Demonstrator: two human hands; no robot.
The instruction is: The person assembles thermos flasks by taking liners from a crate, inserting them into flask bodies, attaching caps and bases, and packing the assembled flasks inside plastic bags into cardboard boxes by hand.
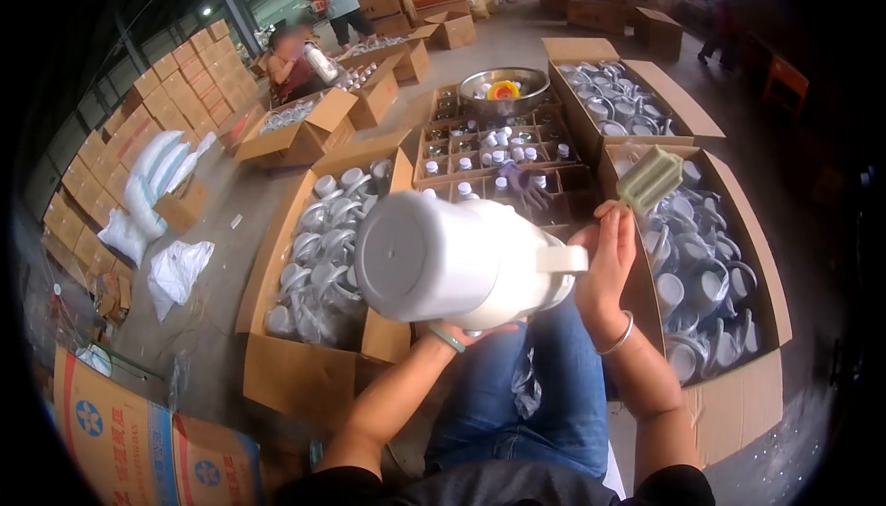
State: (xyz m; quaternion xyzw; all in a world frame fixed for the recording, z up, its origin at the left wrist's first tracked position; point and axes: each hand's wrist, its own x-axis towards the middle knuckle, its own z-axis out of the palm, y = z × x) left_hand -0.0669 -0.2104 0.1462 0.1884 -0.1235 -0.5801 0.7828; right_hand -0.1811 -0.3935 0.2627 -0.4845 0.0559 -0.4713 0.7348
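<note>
A white flask with a grey base (461, 257) lies tilted above my lap, its base turned to the left and its handle to the right. My left hand (480, 331) supports it from below, mostly hidden behind it. My right hand (604, 257) is raised beside the handle, with its fingertips pinched on the stick of a pale green ice pop (652, 179). Open cartons hold grey plastic parts with handles, one on the left (323, 275) and one on the right (711, 275).
Ahead, a divided carton (443, 148) holds white-capped bottles, a purple glove (524, 183) and a metal bowl (531, 90). Another parts carton (616, 100) stands behind right. Two people (339, 3) (293, 65) are at the back left, near stacked boxes (175, 86).
</note>
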